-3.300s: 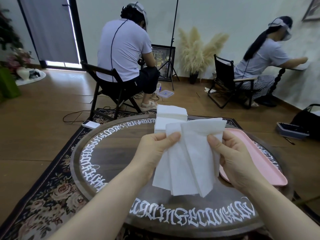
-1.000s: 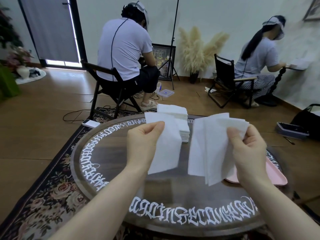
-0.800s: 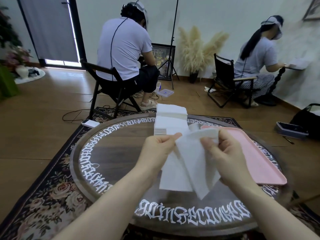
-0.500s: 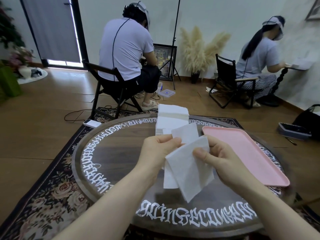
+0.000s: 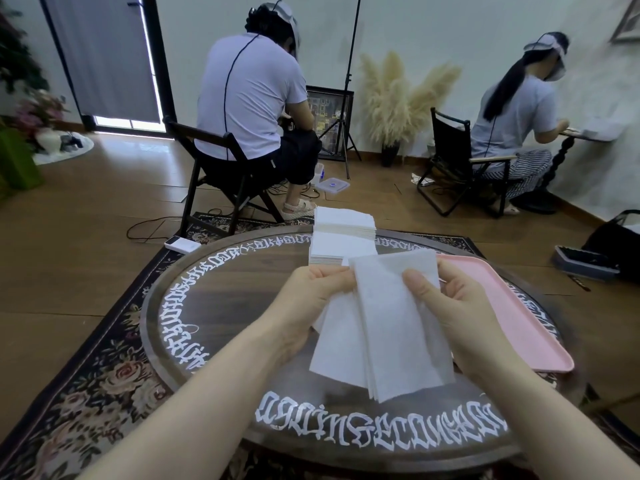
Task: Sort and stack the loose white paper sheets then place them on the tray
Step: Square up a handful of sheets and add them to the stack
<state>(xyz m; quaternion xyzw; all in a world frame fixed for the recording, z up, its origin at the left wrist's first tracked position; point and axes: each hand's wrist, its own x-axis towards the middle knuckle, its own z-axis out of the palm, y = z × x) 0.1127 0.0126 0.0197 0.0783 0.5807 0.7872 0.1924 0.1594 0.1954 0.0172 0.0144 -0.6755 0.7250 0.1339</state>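
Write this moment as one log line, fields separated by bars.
phase: sorting | both hands hold white sheets above table | pink tray empty | stack behind

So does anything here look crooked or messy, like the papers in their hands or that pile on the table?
Slightly. The held sheets, pinched by the left hand and right hand, fan out unevenly at the bottom. The tall stack behind them has its upper part offset from the lower. The pink tray holds no sheets. Nothing looks torn or spilled.

Two bare forearms are seen, ending in the left hand point(image 5: 313, 303) and right hand point(image 5: 460, 313). No sleeve is worn within frame. Fingernails appear short and unpainted, though blur limits certainty.
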